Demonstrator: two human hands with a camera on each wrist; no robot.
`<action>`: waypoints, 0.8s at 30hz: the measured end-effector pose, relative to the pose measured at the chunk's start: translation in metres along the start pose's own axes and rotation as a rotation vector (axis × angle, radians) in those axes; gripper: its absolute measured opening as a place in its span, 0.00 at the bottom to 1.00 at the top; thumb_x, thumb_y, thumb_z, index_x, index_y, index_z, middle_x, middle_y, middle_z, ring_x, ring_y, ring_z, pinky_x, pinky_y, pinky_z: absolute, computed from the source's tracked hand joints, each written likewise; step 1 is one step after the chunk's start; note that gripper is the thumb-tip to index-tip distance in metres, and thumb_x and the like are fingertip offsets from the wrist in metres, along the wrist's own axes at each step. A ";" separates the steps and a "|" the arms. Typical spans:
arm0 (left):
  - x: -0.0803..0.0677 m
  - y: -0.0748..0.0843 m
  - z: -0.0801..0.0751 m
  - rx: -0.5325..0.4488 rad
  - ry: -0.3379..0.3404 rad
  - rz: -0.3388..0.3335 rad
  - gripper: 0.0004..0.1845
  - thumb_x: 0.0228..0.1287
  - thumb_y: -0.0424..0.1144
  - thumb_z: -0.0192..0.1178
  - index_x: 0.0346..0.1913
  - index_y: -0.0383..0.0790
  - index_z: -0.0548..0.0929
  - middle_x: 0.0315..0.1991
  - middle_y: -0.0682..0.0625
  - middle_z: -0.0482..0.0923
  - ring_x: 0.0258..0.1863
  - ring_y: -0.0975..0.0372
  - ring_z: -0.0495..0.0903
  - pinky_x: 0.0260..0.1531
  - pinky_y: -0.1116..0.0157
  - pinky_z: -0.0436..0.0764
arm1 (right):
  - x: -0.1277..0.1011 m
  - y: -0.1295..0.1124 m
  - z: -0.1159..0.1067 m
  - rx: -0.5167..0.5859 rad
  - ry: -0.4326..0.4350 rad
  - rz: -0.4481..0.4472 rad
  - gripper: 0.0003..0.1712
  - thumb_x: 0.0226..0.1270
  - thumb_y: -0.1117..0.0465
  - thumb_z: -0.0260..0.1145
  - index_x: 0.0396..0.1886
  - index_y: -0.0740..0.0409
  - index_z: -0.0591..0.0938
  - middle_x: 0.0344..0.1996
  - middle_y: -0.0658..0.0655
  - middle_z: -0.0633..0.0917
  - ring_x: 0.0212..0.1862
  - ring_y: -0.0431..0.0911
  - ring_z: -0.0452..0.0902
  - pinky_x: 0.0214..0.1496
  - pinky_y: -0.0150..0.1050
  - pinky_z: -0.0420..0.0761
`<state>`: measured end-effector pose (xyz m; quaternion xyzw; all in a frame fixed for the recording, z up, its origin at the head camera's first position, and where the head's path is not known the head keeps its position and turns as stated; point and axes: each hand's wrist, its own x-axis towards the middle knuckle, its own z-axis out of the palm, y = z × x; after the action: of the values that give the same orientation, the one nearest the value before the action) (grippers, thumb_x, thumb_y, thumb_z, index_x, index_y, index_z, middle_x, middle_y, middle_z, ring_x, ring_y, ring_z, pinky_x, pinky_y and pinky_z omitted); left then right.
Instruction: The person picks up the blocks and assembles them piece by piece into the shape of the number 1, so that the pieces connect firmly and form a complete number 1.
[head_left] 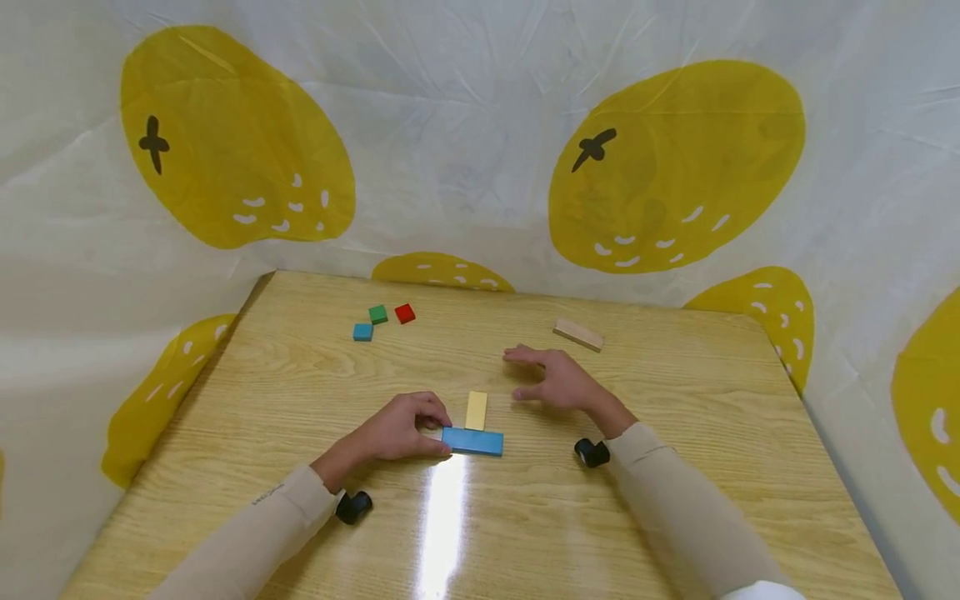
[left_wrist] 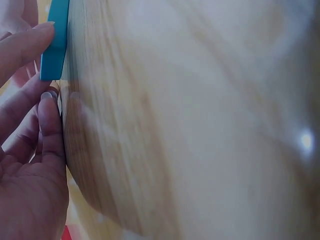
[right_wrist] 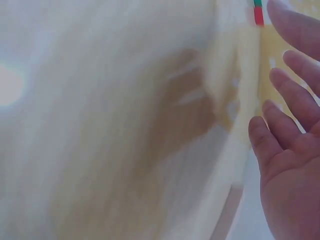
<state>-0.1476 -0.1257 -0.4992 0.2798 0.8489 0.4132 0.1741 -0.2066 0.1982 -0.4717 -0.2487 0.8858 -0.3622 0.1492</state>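
Two grips: left hand point(head_left: 401, 427) pinches glossy blue bar point(head_left: 474, 442); right hand point(head_left: 561, 381) spread.
Beside blue bar: flat yellow block point(head_left: 476, 410).
Bench point(head_left: 720, 400), near far edge: three square blocks point(head_left: 378, 314), bare-wood stick point(head_left: 578, 334).

- Bright, mostly even in head view; white glare point(head_left: 442, 529) streaking near part of table point(head_left: 712, 400).
- Dimmer, bluish in left wrist view, with small bright spot point(left_wrist: 306, 141).
- Hazy, soft in right wrist view; blurred, dark reflection point(right_wrist: 187, 107) of right hand point(right_wrist: 300, 162).
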 end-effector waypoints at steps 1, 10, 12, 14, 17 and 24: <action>0.000 0.000 0.000 0.000 -0.001 -0.001 0.15 0.57 0.48 0.79 0.45 0.47 0.91 0.45 0.56 0.83 0.43 0.66 0.77 0.46 0.71 0.78 | -0.001 0.004 -0.005 0.000 0.016 -0.001 0.36 0.66 0.59 0.76 0.74 0.56 0.76 0.75 0.58 0.74 0.82 0.59 0.60 0.80 0.61 0.63; 0.000 -0.002 0.000 0.027 -0.001 -0.003 0.15 0.57 0.47 0.79 0.45 0.48 0.91 0.45 0.57 0.82 0.42 0.67 0.76 0.46 0.72 0.78 | -0.017 0.043 -0.058 0.050 0.205 0.083 0.35 0.67 0.68 0.73 0.73 0.63 0.75 0.74 0.67 0.74 0.79 0.65 0.62 0.78 0.64 0.64; 0.001 -0.002 0.000 0.025 -0.002 0.001 0.15 0.57 0.47 0.79 0.45 0.47 0.91 0.45 0.56 0.83 0.42 0.67 0.77 0.45 0.72 0.78 | -0.022 0.050 -0.067 0.052 0.240 0.132 0.35 0.68 0.68 0.72 0.74 0.62 0.74 0.74 0.67 0.73 0.78 0.66 0.63 0.77 0.64 0.65; 0.001 -0.002 0.001 0.020 -0.004 -0.002 0.15 0.57 0.47 0.79 0.45 0.47 0.91 0.45 0.56 0.83 0.42 0.67 0.77 0.46 0.72 0.78 | -0.027 0.056 -0.074 0.048 0.257 0.169 0.35 0.68 0.68 0.72 0.74 0.63 0.74 0.75 0.69 0.72 0.78 0.68 0.63 0.77 0.64 0.66; 0.001 -0.002 0.001 0.020 -0.003 -0.001 0.15 0.58 0.48 0.79 0.44 0.47 0.91 0.45 0.56 0.83 0.42 0.67 0.77 0.46 0.72 0.79 | -0.031 0.065 -0.077 0.058 0.262 0.203 0.36 0.66 0.70 0.71 0.74 0.66 0.73 0.73 0.73 0.72 0.75 0.70 0.66 0.73 0.63 0.71; 0.002 -0.002 0.000 0.019 -0.001 -0.003 0.15 0.57 0.48 0.79 0.44 0.48 0.91 0.45 0.57 0.83 0.43 0.67 0.77 0.46 0.72 0.79 | -0.032 0.076 -0.065 0.046 0.270 0.205 0.37 0.63 0.73 0.71 0.73 0.68 0.73 0.63 0.74 0.81 0.55 0.64 0.83 0.50 0.43 0.86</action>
<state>-0.1495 -0.1255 -0.5014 0.2806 0.8531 0.4046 0.1725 -0.2337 0.2994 -0.4786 -0.1026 0.9100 -0.3955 0.0709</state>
